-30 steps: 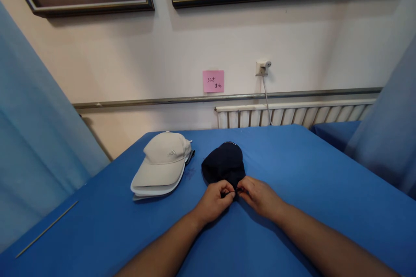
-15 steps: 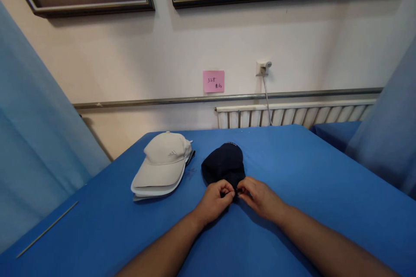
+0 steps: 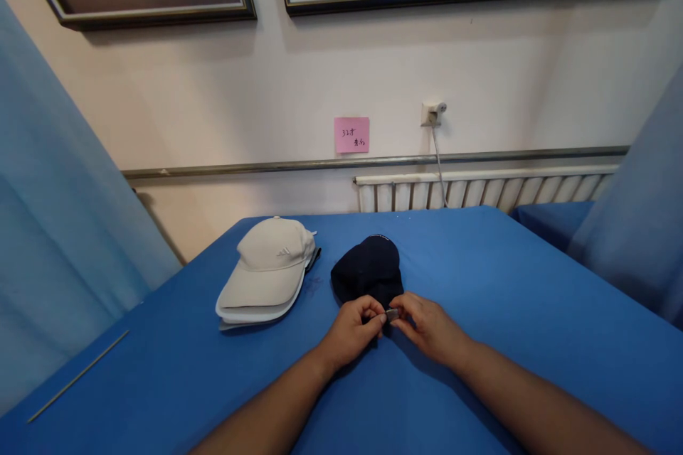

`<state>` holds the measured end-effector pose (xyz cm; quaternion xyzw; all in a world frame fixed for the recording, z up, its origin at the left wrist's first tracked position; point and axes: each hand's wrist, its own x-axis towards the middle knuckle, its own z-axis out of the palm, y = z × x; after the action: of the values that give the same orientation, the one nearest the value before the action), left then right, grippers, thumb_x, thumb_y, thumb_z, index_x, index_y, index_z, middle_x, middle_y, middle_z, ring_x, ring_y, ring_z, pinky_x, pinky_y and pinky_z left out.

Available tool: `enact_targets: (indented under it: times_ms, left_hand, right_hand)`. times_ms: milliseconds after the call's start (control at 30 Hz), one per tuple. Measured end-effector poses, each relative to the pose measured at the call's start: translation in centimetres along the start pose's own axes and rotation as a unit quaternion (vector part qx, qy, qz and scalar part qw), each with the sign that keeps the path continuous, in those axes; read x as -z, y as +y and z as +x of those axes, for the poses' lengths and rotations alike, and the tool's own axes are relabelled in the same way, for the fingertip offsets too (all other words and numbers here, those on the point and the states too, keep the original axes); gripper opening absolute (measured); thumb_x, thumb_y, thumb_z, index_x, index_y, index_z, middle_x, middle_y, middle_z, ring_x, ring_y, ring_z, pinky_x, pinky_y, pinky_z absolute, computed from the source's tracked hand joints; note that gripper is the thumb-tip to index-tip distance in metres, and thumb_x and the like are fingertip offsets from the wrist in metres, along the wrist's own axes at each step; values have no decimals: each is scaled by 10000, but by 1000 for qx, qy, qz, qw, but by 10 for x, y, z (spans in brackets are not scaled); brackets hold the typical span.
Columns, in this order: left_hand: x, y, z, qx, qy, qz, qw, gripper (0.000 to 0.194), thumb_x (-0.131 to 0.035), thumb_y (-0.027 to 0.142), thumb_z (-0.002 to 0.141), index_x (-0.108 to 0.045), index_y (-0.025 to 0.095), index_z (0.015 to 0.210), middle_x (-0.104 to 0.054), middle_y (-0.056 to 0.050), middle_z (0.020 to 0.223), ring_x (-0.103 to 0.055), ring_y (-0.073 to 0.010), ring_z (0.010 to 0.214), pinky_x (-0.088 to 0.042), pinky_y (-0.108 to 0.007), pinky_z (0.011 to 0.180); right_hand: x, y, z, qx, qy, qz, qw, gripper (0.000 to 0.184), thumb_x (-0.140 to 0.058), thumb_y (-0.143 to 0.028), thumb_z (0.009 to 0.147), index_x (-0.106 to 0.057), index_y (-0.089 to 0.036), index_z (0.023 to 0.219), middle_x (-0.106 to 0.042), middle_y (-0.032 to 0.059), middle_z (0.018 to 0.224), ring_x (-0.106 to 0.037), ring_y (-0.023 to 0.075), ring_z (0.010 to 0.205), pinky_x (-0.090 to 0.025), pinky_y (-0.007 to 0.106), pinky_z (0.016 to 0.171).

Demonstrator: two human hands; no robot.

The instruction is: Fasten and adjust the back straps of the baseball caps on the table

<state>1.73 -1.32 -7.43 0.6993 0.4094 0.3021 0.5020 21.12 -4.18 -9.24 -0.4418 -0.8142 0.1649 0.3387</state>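
Observation:
A dark navy baseball cap [image 3: 368, 266] lies on the blue-covered table, its back end toward me. My left hand [image 3: 356, 327] pinches the cap's strap at the near edge, thumb against forefinger. Right beside it, my right hand [image 3: 424, 323] is closed in a pinch on a small metal strap buckle [image 3: 392, 314], which shows silvery between the fingertips. Part of the strap is hidden by the fingers. To the left, apart from both hands, rests a stack of light caps with a beige cap [image 3: 274, 256] on top.
A thin stick [image 3: 77, 377] lies near the left edge of the blue table cover [image 3: 512, 284]. Blue curtains [image 3: 53, 213] hang at both sides. Behind the table are a radiator [image 3: 480, 190], a rail [image 3: 256, 166] and a plugged-in cord [image 3: 438, 163].
The silvery buckle now shows between my fingertips, where only dark strap was visible before. Both hands stay in nearly the same place, and the navy cap has hardly moved.

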Motion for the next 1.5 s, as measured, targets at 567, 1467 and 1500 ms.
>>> enact_targets:
  times_ms: [567, 1467, 1500]
  left_hand:
    - [6, 4, -6, -54, -22, 90, 994, 181, -575, 295, 853, -584, 172, 986, -675, -21, 816, -597, -148, 735, -426, -238, 655]
    - [14, 14, -9, -70, -17, 226, 971, 139, -508, 242, 875, -631, 179, 864, -685, -14, 852, -607, -155, 784, -427, -247, 707]
    - [14, 14, -9, -70, -20, 223, 972, 143, -497, 236, 879, -625, 179, 851, -684, -11, 844, -606, -150, 777, -426, -244, 705]
  right_hand:
    - [3, 7, 1, 9, 12, -40, 999, 103, -534, -214, 913, -597, -202, 992, -650, 46, 903, -625, 167, 786, -474, 276, 704]
    - [0, 8, -1, 13, 15, -21, 1000, 100, -560, -218, 905, -581, -197, 1001, -638, 31, 881, -616, 162, 763, -464, 269, 682]
    - [0, 8, 0, 16, 11, -21, 1000, 102, -557, -216, 907, -580, -197, 1004, -638, 31, 883, -615, 162, 765, -463, 269, 685]
